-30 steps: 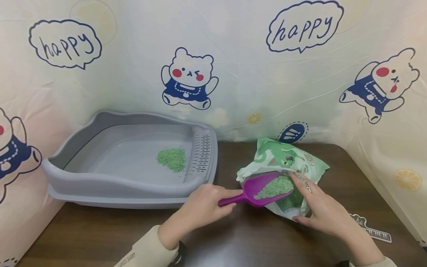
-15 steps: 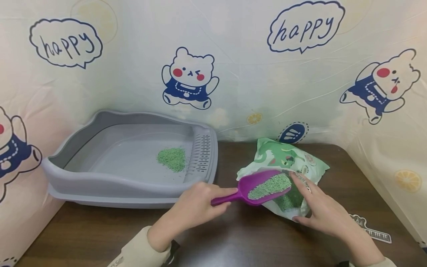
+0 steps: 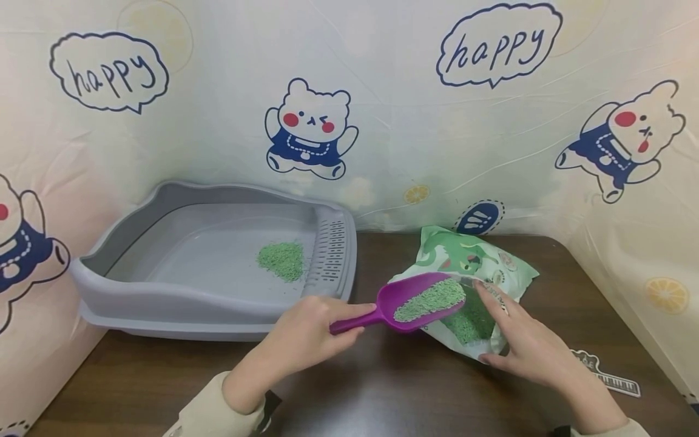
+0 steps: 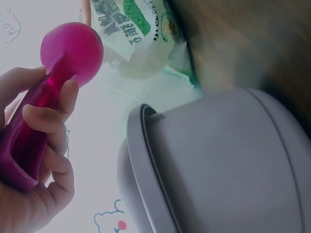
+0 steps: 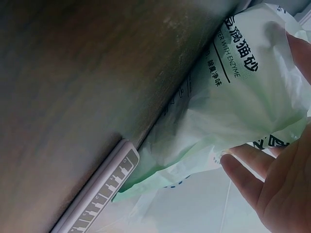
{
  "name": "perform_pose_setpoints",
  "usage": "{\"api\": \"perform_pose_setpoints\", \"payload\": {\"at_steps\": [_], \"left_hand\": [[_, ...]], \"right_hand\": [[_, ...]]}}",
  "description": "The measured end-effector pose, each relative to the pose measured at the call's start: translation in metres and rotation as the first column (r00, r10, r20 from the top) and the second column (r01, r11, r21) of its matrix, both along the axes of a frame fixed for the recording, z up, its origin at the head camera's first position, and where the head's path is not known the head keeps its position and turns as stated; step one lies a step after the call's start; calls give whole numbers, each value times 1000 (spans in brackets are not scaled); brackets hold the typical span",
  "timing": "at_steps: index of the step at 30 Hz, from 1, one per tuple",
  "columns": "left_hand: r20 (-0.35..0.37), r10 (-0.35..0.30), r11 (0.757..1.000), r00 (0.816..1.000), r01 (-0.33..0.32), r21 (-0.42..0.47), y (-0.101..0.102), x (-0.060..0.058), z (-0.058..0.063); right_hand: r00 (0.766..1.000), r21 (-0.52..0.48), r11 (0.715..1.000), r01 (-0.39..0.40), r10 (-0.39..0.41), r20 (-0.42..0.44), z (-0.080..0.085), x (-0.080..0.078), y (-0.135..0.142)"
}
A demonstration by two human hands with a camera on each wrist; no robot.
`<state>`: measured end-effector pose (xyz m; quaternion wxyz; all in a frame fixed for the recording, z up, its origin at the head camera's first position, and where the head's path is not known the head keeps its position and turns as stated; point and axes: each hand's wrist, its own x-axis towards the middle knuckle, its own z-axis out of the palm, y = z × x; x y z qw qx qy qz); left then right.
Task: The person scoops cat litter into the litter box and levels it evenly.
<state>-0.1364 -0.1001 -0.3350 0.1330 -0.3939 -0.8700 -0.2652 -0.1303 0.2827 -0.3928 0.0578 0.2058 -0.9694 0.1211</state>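
Note:
My left hand (image 3: 306,331) grips the handle of a purple scoop (image 3: 389,298), fingers curled round it in the left wrist view. Green pellets of cat litter (image 3: 431,300) fill the scoop, which is held over the open mouth of a green-and-white cat litter bag (image 3: 464,252). More litter shows inside the bag. With thumb and fingers on either side of the bag's mouth, my right hand (image 3: 532,346) holds it from the right. The right wrist view shows those fingers against the bag's printed side (image 5: 233,97). A grey litter box (image 3: 191,300) stands left, a small heap of litter (image 3: 281,261) on its floor.
A perforated ledge (image 3: 327,249) runs along the litter box's right side. Near my right forearm, a flat ruler-like piece (image 3: 617,383) with printed marks lies on the brown wooden table (image 3: 415,400). A printed cloth backdrop (image 3: 393,152) closes off the back and sides.
My left hand has drawn the loaded scoop left and slightly up, partly out of the bag's mouth, uncovering more litter inside. The right hand and the bag stay in place.

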Motion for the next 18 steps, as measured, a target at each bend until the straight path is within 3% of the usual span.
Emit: {"api": "perform_pose_setpoints", "payload": {"at_steps": [14, 18], "left_hand": [[114, 59, 998, 992, -60, 3, -15, 1, 11], [110, 69, 998, 992, -70, 8, -19, 1, 13]], "right_hand": [[1000, 11, 1000, 0, 0, -9, 0, 0, -1], [1000, 11, 1000, -2, 2, -15, 0, 0, -1]]}}
